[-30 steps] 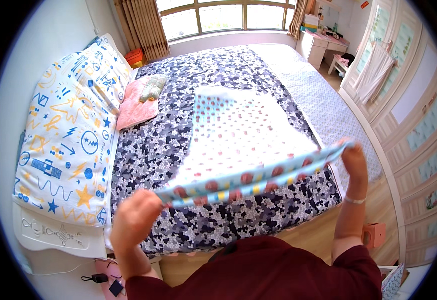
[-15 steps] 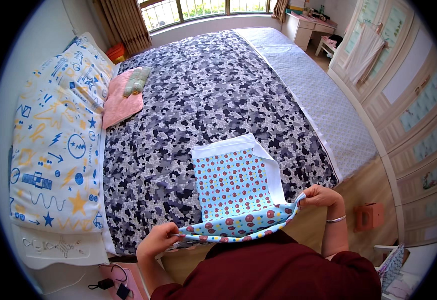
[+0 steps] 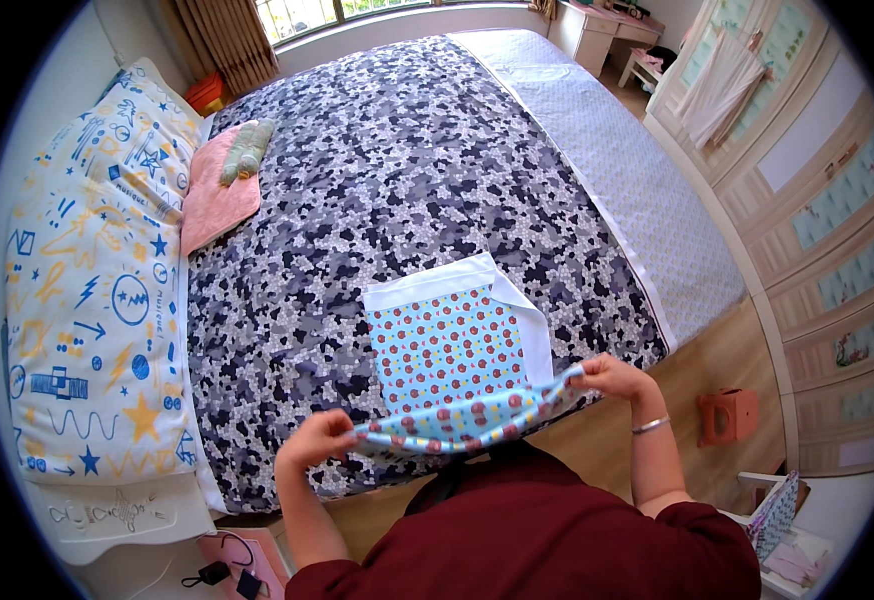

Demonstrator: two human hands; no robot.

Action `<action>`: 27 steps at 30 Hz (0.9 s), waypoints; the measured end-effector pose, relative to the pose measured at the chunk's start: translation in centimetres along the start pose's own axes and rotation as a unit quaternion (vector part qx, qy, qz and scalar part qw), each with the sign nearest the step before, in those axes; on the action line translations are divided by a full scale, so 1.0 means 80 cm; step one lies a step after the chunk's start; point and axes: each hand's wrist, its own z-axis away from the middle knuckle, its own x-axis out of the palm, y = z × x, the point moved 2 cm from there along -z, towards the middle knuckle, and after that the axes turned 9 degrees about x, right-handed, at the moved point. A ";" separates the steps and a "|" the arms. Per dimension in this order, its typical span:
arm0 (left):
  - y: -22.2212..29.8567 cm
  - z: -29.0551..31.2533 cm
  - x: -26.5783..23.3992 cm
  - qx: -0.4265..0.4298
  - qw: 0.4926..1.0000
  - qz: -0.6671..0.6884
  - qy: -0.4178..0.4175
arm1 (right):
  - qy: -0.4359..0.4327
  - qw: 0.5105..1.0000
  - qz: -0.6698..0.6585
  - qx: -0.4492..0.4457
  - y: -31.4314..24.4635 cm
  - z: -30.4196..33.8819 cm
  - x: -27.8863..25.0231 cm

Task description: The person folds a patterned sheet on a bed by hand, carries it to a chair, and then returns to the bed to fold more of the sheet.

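Note:
A light blue cloth (image 3: pixel 447 345) with brown animal-head prints and a white underside lies on the near part of the bed. Its far edge and right side are folded over, showing white. The near edge is lifted off the bed, stretched between my two hands and sagging in the middle. At the left corner of that edge, my left hand (image 3: pixel 319 438) pinches the cloth. My right hand (image 3: pixel 617 378), with a silver bangle on the wrist, grips the right corner, held a little higher. Beneath everything spreads a grey and black camouflage-patterned bedspread (image 3: pixel 387 180).
To the left is a white pillow (image 3: pixel 97 300) with blue and yellow doodles. A pink folded cloth (image 3: pixel 222 205) bears a pale green rolled item (image 3: pixel 247 152). An orange-pink stool (image 3: pixel 727 416) stands on the floor at right, near the wardrobe (image 3: pixel 827 240).
Both hands have risen and moved slightly away from me, carrying the cloth's near edge up over the part lying flat. My view has shifted a little.

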 end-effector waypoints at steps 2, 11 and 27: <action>0.014 -0.040 -0.029 0.043 0.999 -0.001 0.020 | 0.065 0.997 0.014 -0.041 -0.020 -0.034 -0.022; -0.010 -0.247 -0.143 0.205 0.879 -0.077 0.423 | 0.385 0.910 -0.002 -0.155 -0.056 -0.245 -0.123; -0.324 -0.318 -0.027 -0.190 0.895 -0.022 0.403 | 0.315 0.919 -0.125 0.204 0.174 -0.378 -0.065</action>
